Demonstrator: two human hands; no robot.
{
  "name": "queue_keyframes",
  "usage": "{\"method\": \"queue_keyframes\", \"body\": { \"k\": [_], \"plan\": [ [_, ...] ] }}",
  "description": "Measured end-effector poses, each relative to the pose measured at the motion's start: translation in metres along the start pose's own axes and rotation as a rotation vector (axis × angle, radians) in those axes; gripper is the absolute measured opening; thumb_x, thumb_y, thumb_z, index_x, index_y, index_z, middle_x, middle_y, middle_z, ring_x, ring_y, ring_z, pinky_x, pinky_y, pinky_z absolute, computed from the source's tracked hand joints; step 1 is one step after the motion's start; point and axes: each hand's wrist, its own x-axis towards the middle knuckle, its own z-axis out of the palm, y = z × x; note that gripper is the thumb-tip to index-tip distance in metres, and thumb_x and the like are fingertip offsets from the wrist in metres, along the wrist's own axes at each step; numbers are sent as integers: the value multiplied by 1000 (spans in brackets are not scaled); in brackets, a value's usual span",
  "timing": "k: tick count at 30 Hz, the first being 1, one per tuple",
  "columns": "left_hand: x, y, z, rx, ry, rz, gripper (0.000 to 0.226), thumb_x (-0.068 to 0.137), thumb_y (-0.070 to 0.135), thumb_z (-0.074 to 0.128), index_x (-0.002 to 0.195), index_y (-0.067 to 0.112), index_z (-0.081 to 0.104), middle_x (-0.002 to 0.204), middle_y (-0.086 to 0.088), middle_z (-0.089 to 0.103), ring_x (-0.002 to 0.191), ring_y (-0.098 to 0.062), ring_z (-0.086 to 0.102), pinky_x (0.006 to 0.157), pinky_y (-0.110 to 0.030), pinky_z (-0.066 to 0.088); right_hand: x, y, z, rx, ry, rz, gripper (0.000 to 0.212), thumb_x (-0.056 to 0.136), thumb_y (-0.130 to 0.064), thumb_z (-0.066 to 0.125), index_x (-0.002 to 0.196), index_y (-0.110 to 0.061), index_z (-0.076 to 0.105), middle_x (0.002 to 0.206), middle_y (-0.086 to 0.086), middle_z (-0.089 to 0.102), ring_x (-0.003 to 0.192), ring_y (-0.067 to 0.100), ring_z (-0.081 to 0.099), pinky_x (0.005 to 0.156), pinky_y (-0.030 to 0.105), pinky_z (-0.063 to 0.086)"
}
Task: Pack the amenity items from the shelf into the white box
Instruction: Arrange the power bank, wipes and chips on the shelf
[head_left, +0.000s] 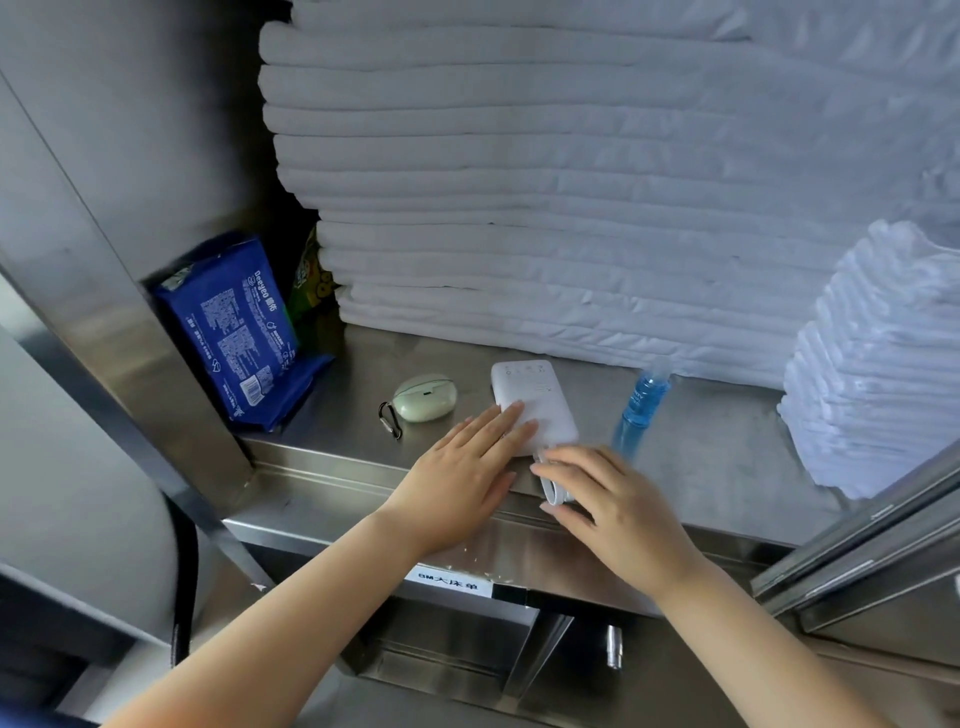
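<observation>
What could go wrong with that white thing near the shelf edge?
1. The white rounded rectangular gadget lies near the front edge of the shiny steel shelf under the flat left hand, not in a grip, so it might slide off.
2. Its white strap lies at the edge by the right hand and could snag.
3. The clear blue bottle is close beside it; a hand may knock it.

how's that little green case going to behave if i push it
The green case looks rounded and glossy, so it would probably slide or wobble on the steel shelf and feel slippery. Its clip may drag behind. Being small, it is likely light.
</observation>
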Motion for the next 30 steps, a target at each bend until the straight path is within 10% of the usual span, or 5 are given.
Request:
{"method": "queue_keyframes", "body": {
  "k": [12, 17, 23, 30],
  "plan": [
    [3, 4, -15, -61, 134, 36, 56, 92, 22, 55, 144, 14, 34, 151, -3, 31, 140, -21, 28, 114, -37, 24, 26, -4, -26, -1, 180, -41, 18, 88, -19, 64, 100, -7, 70, 90, 2, 68, 81, 17, 63, 78, 23, 47],
    [15, 12, -32, -94, 320, 22, 43, 87, 13, 61, 128, 5, 51, 111, -11, 59, 97, -31, 58, 86, -29, 37, 52, -8, -51, 73, 327, 28, 24, 86, -21, 66, 106, -9, 68, 96, 0, 69, 84, 11, 60, 81, 18, 45],
    [24, 14, -40, -164, 321, -16, 38, 92, 12, 54, 129, 7, 48, 105, -9, 58, 93, -31, 56, 75, -40, 46, 62, 0, -50, 401, 362, 213, 45, 81, -28, 70, 122, -15, 56, 109, -6, 60, 91, 2, 61, 83, 22, 51],
    [22, 17, -41, -147, 333, -21, 38, 93, 14, 50, 131, 7, 48, 101, -8, 58, 90, -28, 57, 73, -29, 41, 40, 13, -19, 213, 311, 187, 35, 79, -12, 74, 109, -15, 54, 110, -6, 56, 95, 12, 60, 82, 16, 46]
  ]
}}
